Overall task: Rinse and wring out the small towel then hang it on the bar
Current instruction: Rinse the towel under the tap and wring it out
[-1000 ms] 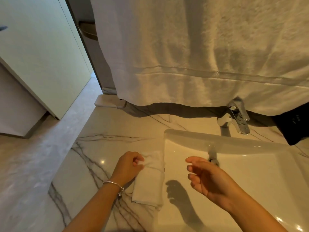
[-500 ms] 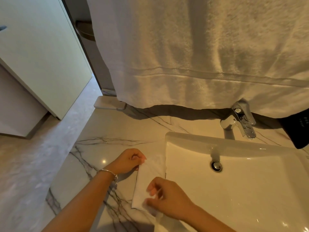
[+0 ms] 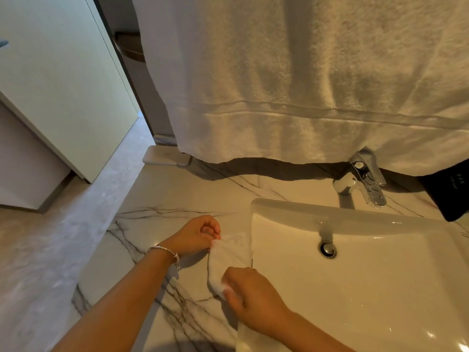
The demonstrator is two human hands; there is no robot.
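Observation:
A small white towel [image 3: 229,257] lies on the marble counter right beside the left rim of the white sink [image 3: 380,288]. My left hand [image 3: 196,235], with a silver bracelet on the wrist, pinches the towel's far end. My right hand [image 3: 250,293] grips its near end, so both hands hold it just above the counter. The chrome tap [image 3: 368,181] stands behind the basin with no water running. The bar itself is out of sight.
A large white towel [image 3: 291,85] hangs down over the back of the counter, nearly touching the tap. A flat white dish [image 3: 166,158] sits at the counter's back left corner. A dark object [image 3: 451,194] is at the right. Floor and a pale cabinet door [image 3: 58,85] lie to the left.
My right hand came from over the basin to the towel's near end and closed on it. The towel is now bunched and lifted slightly between both hands.

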